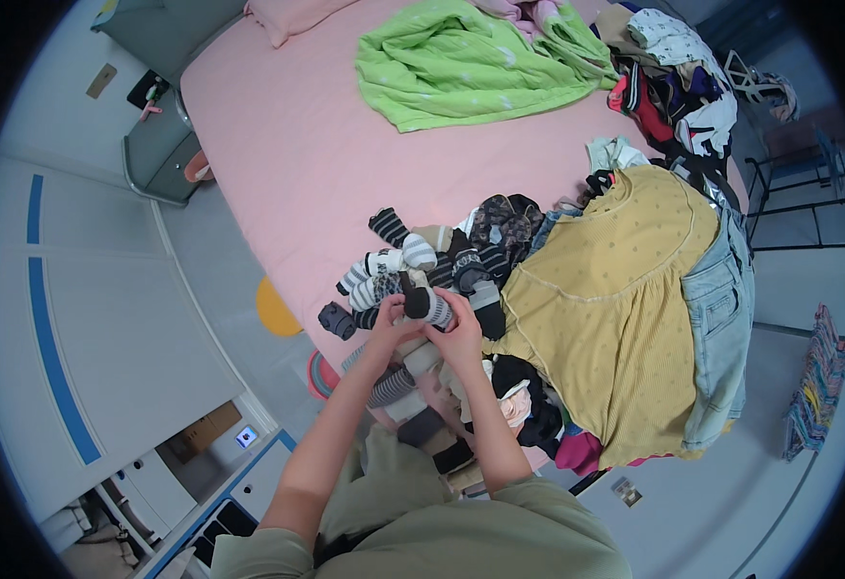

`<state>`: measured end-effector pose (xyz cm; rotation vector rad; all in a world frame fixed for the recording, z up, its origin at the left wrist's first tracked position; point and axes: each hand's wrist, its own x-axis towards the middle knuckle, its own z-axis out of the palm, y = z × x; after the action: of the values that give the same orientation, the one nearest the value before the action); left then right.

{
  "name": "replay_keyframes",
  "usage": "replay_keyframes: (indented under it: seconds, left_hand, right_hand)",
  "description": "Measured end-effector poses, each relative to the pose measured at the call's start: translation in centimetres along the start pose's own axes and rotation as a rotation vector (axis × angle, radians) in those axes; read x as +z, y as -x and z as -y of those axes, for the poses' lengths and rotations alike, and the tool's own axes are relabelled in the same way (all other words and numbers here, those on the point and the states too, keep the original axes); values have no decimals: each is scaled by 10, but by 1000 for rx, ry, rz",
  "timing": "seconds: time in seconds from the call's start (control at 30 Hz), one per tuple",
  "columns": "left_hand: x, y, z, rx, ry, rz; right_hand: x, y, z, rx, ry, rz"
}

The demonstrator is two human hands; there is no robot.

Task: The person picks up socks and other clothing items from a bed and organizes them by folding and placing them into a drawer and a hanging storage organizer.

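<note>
Grey-green clothing (471,545) on the person's own body lies nearest the camera, both bare forearms reaching forward from it. At the near side of the pink bed (292,164), the left hand (394,326) and right hand (458,333) have hold of a sock bundle (428,307), fingers bent close around it from either side, with little opening left. It is compact and soft, plain black at its left part, grey and white patterned knit at its right. Just beyond sits a sock heap (421,253), mostly striped, grey or black, several rolled up. A yellow ribbed top (615,289) lies spread to the right, touching pale blue jeans (717,323). At lower left, a white cabinet (159,494) adjoins an open niche with a brown boxy thing (212,430) inside; light and dark cloth (99,552) fills a lower compartment, its details too blurred to tell.
</note>
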<state>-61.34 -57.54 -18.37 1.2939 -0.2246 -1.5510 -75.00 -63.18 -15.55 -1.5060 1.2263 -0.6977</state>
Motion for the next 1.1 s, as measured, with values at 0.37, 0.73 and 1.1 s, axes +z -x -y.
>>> replay_keyframes:
  seconds: [0.37, 0.73, 1.1]
  left_hand:
    - [-21, 94, -80, 130, 81, -18]
    - [-85, 206, -109, 427, 80, -27]
    - [-168, 333, -98, 485, 131, -108]
  right_hand:
    - [15, 19, 102, -323, -57, 97]
    - [91, 82, 147, -128, -492, 555]
    - [174, 176, 200, -186, -452, 723]
